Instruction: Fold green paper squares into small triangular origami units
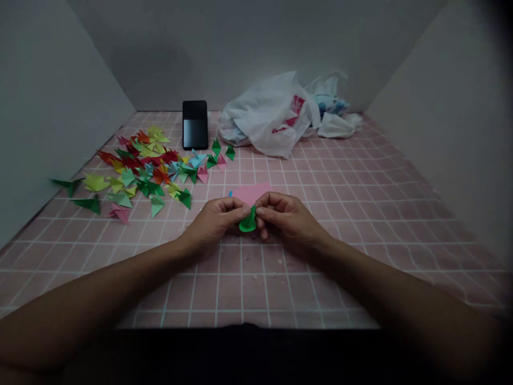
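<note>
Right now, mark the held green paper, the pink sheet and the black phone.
Green paper (247, 222): head view, on its flared lower part.
Pink sheet (251, 193): head view, middle of its visible part.
Black phone (195, 125): head view, middle of its front.

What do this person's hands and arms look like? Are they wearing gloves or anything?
The left hand and right hand are bare: no gloves. The left forearm and right forearm show no sleeve, watch or bracelet. I see no rings either, though parts of both hands are hidden.
</note>
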{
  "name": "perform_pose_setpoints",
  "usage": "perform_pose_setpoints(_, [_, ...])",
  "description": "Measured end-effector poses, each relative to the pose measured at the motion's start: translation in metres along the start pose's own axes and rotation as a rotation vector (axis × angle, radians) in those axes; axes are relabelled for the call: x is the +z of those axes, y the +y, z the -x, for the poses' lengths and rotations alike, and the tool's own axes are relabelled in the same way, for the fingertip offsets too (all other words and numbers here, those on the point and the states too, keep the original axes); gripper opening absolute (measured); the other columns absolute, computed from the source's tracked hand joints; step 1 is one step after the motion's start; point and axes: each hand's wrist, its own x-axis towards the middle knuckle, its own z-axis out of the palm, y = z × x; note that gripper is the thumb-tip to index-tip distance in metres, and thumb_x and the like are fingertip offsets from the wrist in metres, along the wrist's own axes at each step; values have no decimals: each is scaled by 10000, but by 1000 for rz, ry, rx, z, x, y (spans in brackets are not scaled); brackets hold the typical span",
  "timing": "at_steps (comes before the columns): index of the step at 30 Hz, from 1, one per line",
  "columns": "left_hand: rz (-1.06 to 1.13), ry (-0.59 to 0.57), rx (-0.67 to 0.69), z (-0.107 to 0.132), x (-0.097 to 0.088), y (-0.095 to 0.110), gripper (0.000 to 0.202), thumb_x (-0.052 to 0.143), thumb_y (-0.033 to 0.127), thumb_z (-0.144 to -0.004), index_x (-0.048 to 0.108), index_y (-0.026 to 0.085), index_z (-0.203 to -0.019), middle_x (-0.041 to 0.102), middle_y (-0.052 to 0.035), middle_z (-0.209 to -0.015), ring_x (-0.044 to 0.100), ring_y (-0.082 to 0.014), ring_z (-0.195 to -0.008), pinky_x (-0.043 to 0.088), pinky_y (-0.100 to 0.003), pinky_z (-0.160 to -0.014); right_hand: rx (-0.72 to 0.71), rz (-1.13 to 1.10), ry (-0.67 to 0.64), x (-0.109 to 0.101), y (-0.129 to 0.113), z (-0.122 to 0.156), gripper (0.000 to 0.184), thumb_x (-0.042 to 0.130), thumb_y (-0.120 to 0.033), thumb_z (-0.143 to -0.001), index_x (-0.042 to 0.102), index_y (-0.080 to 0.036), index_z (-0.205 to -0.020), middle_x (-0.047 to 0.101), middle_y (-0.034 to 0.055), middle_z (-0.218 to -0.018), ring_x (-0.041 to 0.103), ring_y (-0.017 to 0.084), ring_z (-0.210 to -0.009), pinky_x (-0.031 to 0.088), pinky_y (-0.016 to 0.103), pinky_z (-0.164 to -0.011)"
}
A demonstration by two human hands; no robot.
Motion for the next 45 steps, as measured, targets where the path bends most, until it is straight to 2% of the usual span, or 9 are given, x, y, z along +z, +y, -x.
perform_pose_setpoints(11, [-15, 12, 12, 1, 0, 1, 304, 852, 371, -691, 669, 139, -761, 686, -1, -703, 632, -110, -651, 510, -242, -665, -18, 53, 18, 0, 0, 2, 189, 764, -293, -789, 616, -176, -798, 648, -43, -601, 591, 86, -450, 478, 211, -456])
perform_pose_setpoints(21, [-182, 15, 77, 2, 2, 3, 220, 745, 342, -777, 629, 156, -756, 622, 21, -681, 573, -99, -612, 487, -244, -631, -12, 209, 80, 6, -5, 4, 134, 698, -259, -804, 591, -185, -771, 643, -37, -582, 591, 91, -447, 455, 210, -446])
perform_pose_setpoints(32, [-243, 13, 104, 5, 4, 6, 205, 746, 330, -767, 648, 150, -758, 624, 21, -687, 567, -102, -626, 484, -237, -637, -78, 332, 172, 12, -3, 7, 134, 672, -237, -773, 559, -199, -713, 608, -43, -559, 567, 94, -440, 417, 204, -417])
perform_pose_setpoints(40, [-266, 20, 102, 3, 2, 5, 187, 738, 316, -763, 654, 149, -753, 630, 13, -678, 562, -105, -614, 464, -236, -613, -46, 295, 107, 10, -2, 7, 100, 649, -244, -800, 574, -194, -757, 633, -24, -587, 592, 104, -474, 470, 231, -472])
perform_pose_setpoints(45, [-221, 3, 85, 3, 1, 5, 223, 774, 345, -749, 663, 152, -751, 642, 10, -683, 572, -108, -621, 480, -244, -635, -90, 372, 133, 10, -2, 9, 135, 648, -253, -833, 559, -200, -746, 630, -18, -599, 592, 110, -498, 460, 232, -473])
